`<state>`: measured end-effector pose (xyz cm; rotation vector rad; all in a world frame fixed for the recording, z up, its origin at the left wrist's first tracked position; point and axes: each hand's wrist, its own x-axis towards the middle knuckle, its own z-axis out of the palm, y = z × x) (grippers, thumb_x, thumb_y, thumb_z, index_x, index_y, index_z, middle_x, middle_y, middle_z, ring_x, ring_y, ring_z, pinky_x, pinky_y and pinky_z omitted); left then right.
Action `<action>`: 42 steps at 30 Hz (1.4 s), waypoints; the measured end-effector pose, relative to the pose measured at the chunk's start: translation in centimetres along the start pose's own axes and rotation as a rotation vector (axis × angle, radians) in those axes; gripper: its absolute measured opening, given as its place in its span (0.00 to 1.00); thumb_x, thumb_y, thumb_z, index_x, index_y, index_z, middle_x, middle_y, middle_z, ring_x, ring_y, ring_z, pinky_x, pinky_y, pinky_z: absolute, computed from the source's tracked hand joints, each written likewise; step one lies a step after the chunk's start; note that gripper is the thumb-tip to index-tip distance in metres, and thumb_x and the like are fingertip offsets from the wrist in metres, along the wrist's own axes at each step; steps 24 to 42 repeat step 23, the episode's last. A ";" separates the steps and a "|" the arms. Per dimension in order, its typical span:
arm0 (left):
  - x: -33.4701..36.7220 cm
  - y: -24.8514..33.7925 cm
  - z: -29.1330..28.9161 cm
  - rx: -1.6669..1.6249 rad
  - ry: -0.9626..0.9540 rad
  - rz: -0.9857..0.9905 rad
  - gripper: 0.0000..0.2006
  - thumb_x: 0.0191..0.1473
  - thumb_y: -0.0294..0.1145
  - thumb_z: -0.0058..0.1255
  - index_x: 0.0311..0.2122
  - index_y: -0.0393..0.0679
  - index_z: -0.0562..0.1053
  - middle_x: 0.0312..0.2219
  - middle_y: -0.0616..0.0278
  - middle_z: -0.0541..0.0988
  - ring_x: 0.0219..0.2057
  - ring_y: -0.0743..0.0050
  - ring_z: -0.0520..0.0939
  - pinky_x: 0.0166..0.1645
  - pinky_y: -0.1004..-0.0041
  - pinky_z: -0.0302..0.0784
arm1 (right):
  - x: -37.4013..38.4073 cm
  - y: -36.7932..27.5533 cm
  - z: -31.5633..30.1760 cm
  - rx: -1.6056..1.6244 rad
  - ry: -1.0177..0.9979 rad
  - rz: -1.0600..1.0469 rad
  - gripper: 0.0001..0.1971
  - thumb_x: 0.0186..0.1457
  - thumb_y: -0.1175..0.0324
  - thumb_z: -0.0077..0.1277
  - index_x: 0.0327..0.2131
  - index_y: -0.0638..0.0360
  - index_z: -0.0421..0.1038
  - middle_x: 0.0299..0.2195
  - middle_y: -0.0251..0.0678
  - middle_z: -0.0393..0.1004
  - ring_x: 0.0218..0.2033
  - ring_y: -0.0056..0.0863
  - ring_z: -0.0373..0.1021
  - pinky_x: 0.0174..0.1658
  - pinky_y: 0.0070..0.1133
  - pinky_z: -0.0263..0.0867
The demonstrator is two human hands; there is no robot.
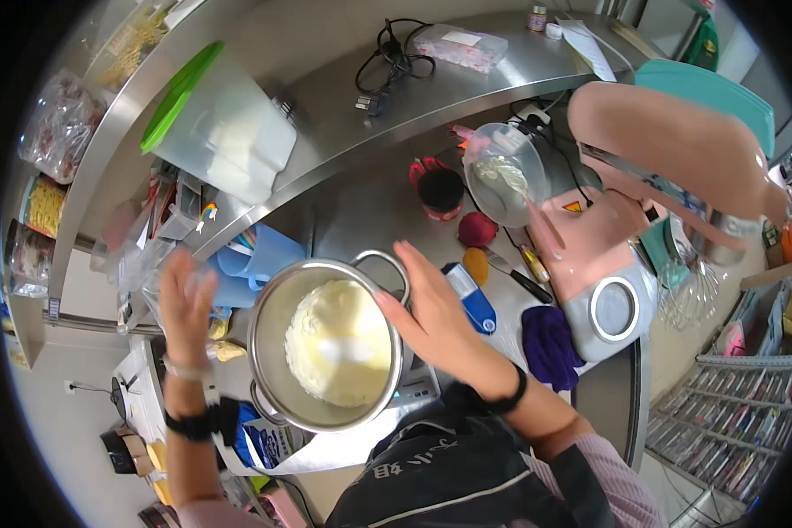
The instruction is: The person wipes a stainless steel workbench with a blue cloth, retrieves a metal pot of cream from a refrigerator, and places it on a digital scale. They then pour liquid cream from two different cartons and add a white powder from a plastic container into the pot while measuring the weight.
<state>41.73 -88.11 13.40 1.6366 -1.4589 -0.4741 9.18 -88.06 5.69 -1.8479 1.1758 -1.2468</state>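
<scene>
A stainless steel pot (pixel 267 398) with two loop handles stands in front of me, holding white powder and a pale yellow mixture (pixel 336 339). My right hand (pixel 440 319) is at the pot's right side, its thumb on the rim and its fingers by the upper handle. To the left of the pot, my left hand (pixel 187 304) is raised, blurred, with thumb and fingers apart and nothing in it. Partly hidden under the pot's lower right edge is a kitchen scale (pixel 416 388). Blue plastic jugs (pixel 277 249) are just beyond the pot.
At right stands a pink stand mixer (pixel 603 264), near a whisk (pixel 693 295) and a purple cloth (pixel 550 345). A clear bowl (pixel 506 180) with a pink spatula and a black-handled knife (pixel 530 283) lie beyond my right hand. A green-lidded bin (pixel 224 132) rests on the raised steel shelf (pixel 343 132).
</scene>
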 end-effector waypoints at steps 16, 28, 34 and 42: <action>-19.4 -2.2 -2.5 -0.927 -0.192 -0.861 0.07 0.53 0.36 0.43 0.30 0.44 0.67 0.15 0.76 0.61 0.12 0.90 0.57 0.15 0.84 0.53 | -10.9 -9.3 -3.0 0.665 0.202 0.630 0.21 0.47 0.63 0.50 0.41 0.72 0.65 0.31 0.38 0.72 0.24 0.17 0.67 0.27 0.15 0.63; -23.7 5.2 0.8 -1.062 -0.656 -1.049 0.14 0.55 0.36 0.38 0.45 0.43 0.66 0.17 0.68 0.58 0.13 0.82 0.56 0.17 0.80 0.52 | -22.0 -10.8 -12.9 1.101 0.412 0.859 0.19 0.51 0.66 0.46 0.45 0.66 0.64 0.12 0.19 0.55 0.09 0.09 0.47 0.10 0.10 0.43; -23.7 5.2 0.8 -1.062 -0.656 -1.049 0.14 0.55 0.36 0.38 0.45 0.43 0.66 0.17 0.68 0.58 0.13 0.82 0.56 0.17 0.80 0.52 | -22.0 -10.8 -12.9 1.101 0.412 0.859 0.19 0.51 0.66 0.46 0.45 0.66 0.64 0.12 0.19 0.55 0.09 0.09 0.47 0.10 0.10 0.43; -23.7 5.2 0.8 -1.062 -0.656 -1.049 0.14 0.55 0.36 0.38 0.45 0.43 0.66 0.17 0.68 0.58 0.13 0.82 0.56 0.17 0.80 0.52 | -22.0 -10.8 -12.9 1.101 0.412 0.859 0.19 0.51 0.66 0.46 0.45 0.66 0.64 0.12 0.19 0.55 0.09 0.09 0.47 0.10 0.10 0.43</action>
